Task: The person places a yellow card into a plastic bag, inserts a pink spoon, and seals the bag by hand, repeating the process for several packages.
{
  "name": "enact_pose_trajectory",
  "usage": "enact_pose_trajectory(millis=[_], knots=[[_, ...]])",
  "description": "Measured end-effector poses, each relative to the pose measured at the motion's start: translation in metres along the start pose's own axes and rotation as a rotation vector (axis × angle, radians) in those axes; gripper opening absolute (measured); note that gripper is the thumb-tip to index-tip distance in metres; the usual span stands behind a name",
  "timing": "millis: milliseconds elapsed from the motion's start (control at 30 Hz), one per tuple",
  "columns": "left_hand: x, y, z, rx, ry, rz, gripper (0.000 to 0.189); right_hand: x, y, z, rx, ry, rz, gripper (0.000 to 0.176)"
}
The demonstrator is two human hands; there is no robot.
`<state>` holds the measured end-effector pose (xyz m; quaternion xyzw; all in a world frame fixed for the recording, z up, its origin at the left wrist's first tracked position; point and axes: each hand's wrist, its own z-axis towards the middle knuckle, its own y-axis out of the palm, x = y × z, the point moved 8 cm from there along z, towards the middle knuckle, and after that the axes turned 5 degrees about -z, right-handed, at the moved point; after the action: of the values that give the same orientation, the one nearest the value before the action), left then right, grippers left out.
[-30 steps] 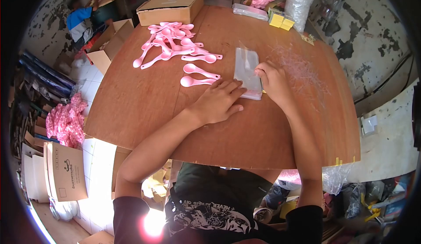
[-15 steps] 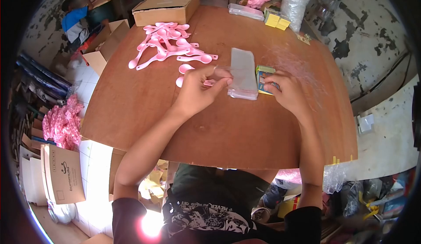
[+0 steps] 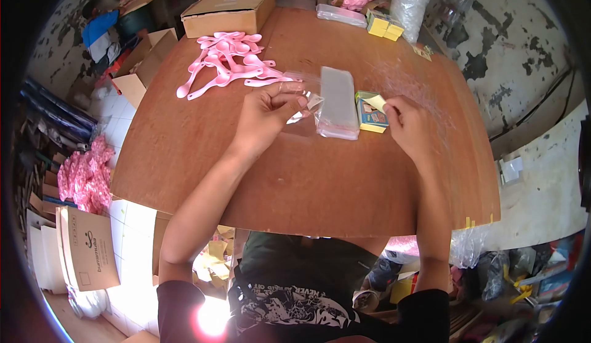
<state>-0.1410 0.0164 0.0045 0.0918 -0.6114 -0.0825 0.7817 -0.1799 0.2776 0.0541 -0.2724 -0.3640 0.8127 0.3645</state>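
Note:
My left hand (image 3: 263,119) is closed in a pinch on a clear plastic bag (image 3: 314,101), whose shiny film catches the light beside my thumb. A flat stack of clear bags (image 3: 338,106) lies just to its right on the table. With thumb and fingers together, my right hand (image 3: 407,121) grips the edge of a pale yellow card (image 3: 376,101), tilted up from a small stack of blue-and-yellow printed cards (image 3: 372,119). Beyond my left hand, a loose pile of pink plastic spoons (image 3: 228,63) spreads over the wooden table (image 3: 320,183).
A cardboard box (image 3: 229,12) stands at the table's far left. Yellow card stacks (image 3: 385,25) and a plastic-wrapped pack (image 3: 340,15) sit at the far edge, near a tall bag of clear material (image 3: 409,4). Another person (image 3: 101,32) is at the upper left.
My left hand has moved left and slightly up with the bag, which now shows more film. My right hand has drawn back a little, lifting one card's edge from the stack.

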Motion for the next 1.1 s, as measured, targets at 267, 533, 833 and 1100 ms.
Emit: enact_pose_trajectory(millis=[267,533,833,1100], knots=[[-0.009,0.033,-0.015,-0.318,-0.106,0.139,0.032,-0.033,-0.025,0.000,0.115,0.218,0.924,0.019],[-0.007,0.046,-0.024,-0.449,-0.099,0.109,0.032,-0.042,-0.005,-0.003,-0.075,0.128,0.781,0.018],[-0.003,0.055,-0.028,-0.440,-0.095,0.091,0.034,-0.073,-0.010,-0.006,-0.085,0.021,0.701,0.008],[0.035,0.069,-0.028,-0.473,0.179,0.238,0.030,-0.098,-0.007,-0.011,-0.297,-0.151,0.749,0.020]])
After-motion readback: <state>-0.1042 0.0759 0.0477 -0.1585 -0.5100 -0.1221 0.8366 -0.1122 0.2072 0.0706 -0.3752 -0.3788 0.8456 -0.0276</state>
